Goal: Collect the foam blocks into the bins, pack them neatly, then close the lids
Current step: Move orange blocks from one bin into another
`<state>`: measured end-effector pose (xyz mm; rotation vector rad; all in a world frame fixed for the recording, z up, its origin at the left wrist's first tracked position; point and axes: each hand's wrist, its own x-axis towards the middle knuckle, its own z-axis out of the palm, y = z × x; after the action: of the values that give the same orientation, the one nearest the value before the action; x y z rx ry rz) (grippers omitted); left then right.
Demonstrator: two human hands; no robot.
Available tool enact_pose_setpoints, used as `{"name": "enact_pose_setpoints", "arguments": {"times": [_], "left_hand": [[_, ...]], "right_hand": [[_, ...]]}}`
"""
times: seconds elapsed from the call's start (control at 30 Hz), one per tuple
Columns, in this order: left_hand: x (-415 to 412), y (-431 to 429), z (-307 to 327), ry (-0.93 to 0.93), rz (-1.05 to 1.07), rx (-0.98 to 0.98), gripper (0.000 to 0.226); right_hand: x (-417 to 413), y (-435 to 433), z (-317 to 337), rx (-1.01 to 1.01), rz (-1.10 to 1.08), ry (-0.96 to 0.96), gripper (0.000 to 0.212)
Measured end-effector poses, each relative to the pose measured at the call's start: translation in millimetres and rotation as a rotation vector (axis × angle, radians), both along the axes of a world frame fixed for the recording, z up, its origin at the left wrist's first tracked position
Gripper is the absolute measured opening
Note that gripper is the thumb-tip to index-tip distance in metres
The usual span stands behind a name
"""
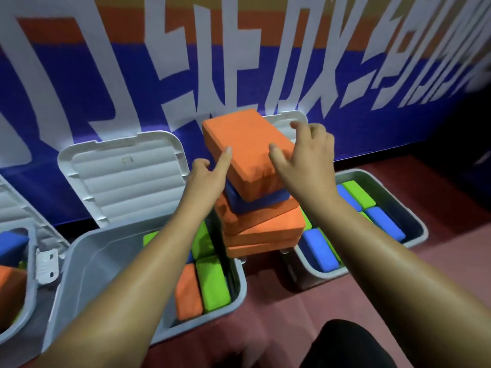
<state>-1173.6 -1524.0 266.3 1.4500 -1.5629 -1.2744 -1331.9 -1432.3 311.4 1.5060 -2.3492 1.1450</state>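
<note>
Currently top orange block (247, 144) lies skewed atop block stack (263, 224) between two open bins. Left grip (210, 176), right grip (305, 160): fingers spread, flanking block, clasping nothing. Foam likely light, soft, non-slip; squeeze opposite long sides.

The left bin (32, 274), middle bin (79, 261) and right bin (398, 187) are sitting in a row along the floor's (398, 293) far edge, before the banner (106, 83). A stack of blocks (261, 224) is rising between the middle and right bins.

Block stack (261, 221) bars the gap; middle bin (90, 264) stands half free.
</note>
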Motion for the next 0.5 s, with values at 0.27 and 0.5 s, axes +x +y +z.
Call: {"name": "enact_pose_setpoints", "arguments": {"times": [0.27,0.5], "left_hand": [[-10,13,0,0.073,-0.011,-0.063,0.081],[26,-2,9,0.685,0.206,0.059,0.029]], "right_hand": [[-4,-16,-7,0.06,0.092,-0.29,0.051],[-5,-24,-9,0.106,0.032,-0.439,0.04]]}}
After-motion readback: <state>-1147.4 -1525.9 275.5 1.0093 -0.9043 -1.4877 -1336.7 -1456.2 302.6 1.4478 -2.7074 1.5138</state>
